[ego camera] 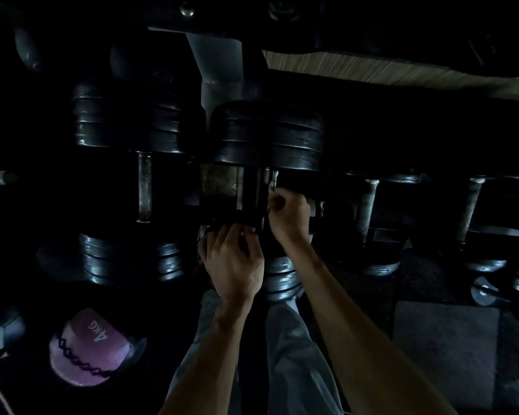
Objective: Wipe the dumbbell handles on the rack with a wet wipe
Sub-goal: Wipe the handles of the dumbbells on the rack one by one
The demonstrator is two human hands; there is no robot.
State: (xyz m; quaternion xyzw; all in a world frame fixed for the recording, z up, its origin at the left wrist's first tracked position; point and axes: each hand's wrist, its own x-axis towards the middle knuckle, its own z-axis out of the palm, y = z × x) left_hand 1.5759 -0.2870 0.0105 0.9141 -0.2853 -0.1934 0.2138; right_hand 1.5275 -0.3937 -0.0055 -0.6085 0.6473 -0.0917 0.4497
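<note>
Nearest the camera, low on the left, a pink weight [86, 348] lies below the rack, its face reading "4KG" upside down from this view; a grey block at the far left edge carries a mark too cut off to read. Grey trouser legs [294, 354] fill the bottom centre, and both bare forearms reach up from there. To the right of the legs lies a dull grey floor mat [444, 348] with open floor on it. The left hand [232, 265] rests with curled fingers on the near head of the middle dumbbell [267, 133], its fingertips hooked over the dark edge; whether it holds anything besides cannot be told in the gloom. Just beyond and to the right, the right hand [288, 212] is closed round the dumbbell handle [271, 182], with a small pale scrap, seemingly the wet wipe [272, 191], showing at the fingertips. Little room lies either side: another dumbbell [144, 187] sits close on the left with its bare steel grip exposed, and slimmer dumbbells [367, 205] stand along the rack rail toward the right edge. Beyond the far heads rises the rack's grey upright [219, 67], and behind it a pale strip of floor [387, 70].
</note>
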